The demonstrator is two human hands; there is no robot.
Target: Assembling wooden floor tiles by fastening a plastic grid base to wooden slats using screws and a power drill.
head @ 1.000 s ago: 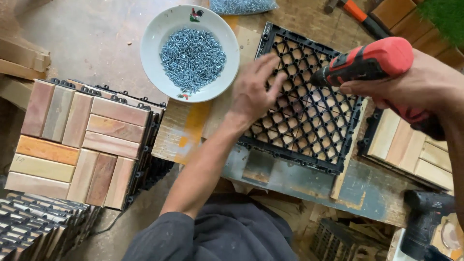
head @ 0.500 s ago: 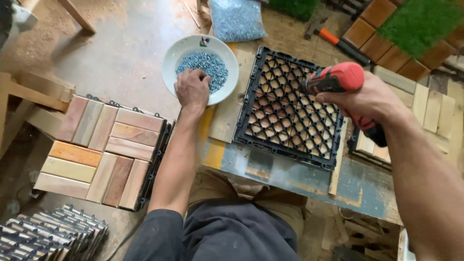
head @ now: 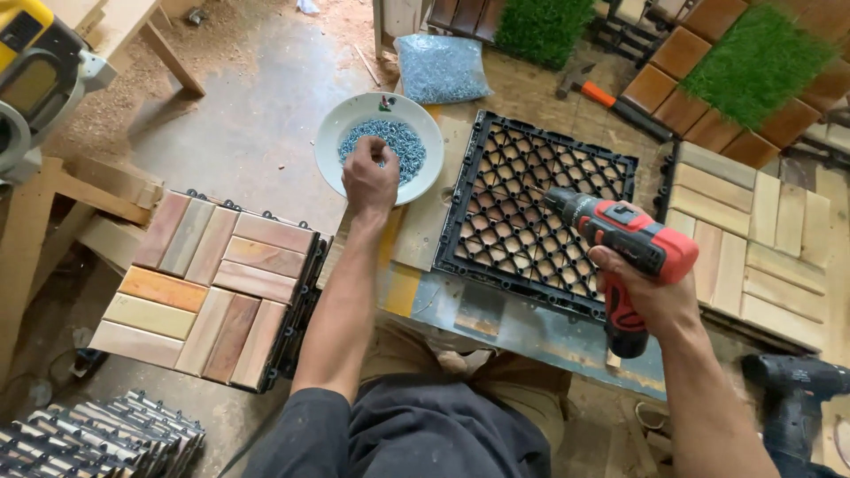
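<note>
Two hands are seen: the left hand (head: 370, 177) and the right hand (head: 649, 296). One white bowl (head: 336, 142) of screws, too many to be counted, and one clear bag of screws (head: 440, 67) are counted. Two drills are shown, one red drill (head: 624, 239) and one black drill (head: 797, 389). One black plastic grid (head: 522, 177), one hammer (head: 611, 99) and two grass patches (head: 540, 26) (head: 757, 62) are present

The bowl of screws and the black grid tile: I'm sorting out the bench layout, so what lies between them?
In the head view, only a pale wooden board of the bench top lies between the white bowl and the black grid tile; nothing rests on that stretch.
</note>
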